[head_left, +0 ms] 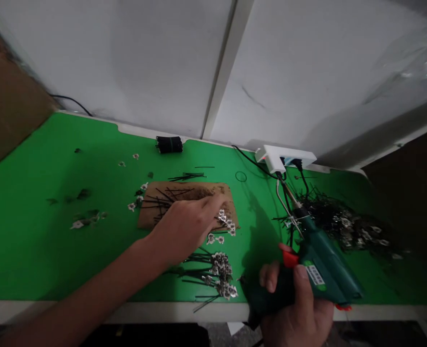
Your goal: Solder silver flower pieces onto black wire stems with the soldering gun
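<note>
My right hand [296, 308] is wrapped round the handle of a dark green glue gun [318, 262] with an orange trigger, its nozzle pointing away and up to the left above the green table. My left hand [184, 224] reaches over a brown cardboard piece [152, 214], fingers bent down onto small silver metal pieces [225, 220] at the card's right edge. What the fingertips pinch is hidden. Thin black sticks [163, 196] lie across the card. A bunch of sticks with silver pieces on their ends [220, 274] lies just below my left hand.
A white power strip [271, 156] with plugged cables sits at the back of the green table [36, 217]. A heap of black sticks with silver pieces [343, 224] lies at right. A black bundle [169, 144] rests by the wall. Loose silver bits [78, 224] are scattered at left.
</note>
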`<state>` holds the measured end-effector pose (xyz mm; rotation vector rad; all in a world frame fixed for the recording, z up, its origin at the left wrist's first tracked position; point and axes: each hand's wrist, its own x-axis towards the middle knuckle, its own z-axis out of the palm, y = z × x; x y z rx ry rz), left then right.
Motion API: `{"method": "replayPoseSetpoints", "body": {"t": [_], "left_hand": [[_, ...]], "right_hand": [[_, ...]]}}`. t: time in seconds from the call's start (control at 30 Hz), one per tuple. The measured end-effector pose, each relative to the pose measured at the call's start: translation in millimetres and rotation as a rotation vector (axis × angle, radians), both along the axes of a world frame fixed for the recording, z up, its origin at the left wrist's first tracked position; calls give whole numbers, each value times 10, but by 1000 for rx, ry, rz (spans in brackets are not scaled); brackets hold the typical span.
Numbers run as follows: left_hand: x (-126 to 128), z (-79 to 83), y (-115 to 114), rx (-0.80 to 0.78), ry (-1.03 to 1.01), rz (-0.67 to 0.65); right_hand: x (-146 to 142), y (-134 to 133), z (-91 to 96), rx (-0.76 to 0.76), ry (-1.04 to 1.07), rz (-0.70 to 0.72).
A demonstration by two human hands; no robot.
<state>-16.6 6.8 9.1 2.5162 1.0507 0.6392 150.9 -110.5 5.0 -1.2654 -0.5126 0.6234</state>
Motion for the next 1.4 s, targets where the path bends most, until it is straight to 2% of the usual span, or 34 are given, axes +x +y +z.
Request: {"method": "replayPoseSetpoints", "body": {"t": [0.1, 0.17, 0.3, 0.43, 0.77, 1.4], "left_hand": [[-52, 41, -12, 84, -5, -32], [-85, 100, -22, 182, 6, -7], [-113, 197, -27, 320, 221, 62], [-80, 196, -21, 269, 358, 48], [-1, 225, -10, 228, 356, 9], [-35, 255, -61, 124, 344, -55]], "right_hand": [[-7, 3, 11, -14, -3, -3], [-11, 2, 10, -22, -15, 1], [-12, -8, -3, -2, -19, -8], [-10, -10, 3, 5, -12, -3], [-40, 21, 45, -12, -17, -4], [-1, -10, 0, -13, -39, 6]]}}
